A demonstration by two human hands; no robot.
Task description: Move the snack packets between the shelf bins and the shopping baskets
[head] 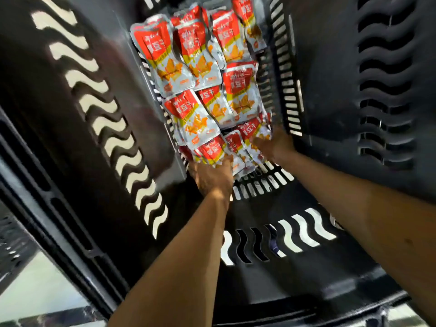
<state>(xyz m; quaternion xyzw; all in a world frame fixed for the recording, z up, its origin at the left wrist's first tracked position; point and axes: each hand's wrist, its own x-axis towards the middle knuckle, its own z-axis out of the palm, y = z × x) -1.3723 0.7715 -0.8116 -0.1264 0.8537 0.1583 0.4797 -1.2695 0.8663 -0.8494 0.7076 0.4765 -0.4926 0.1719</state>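
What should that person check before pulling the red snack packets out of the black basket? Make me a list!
1. Hands on target: the left hand and right hand touch the near snack packets: ok.
2. Firm grip: fingertips are hidden among the packets: cannot tell.
3. Packets lying tidy: they overlap crookedly: not ok.
4. Nothing above the hands inside the basket: ok.
5. Is the shelf bin ready: not in view: cannot tell.

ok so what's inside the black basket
A pile of red-and-silver snack packets, with the left grip and right grip reaching into its near end. The pile hides most of the basket floor and anything beneath.
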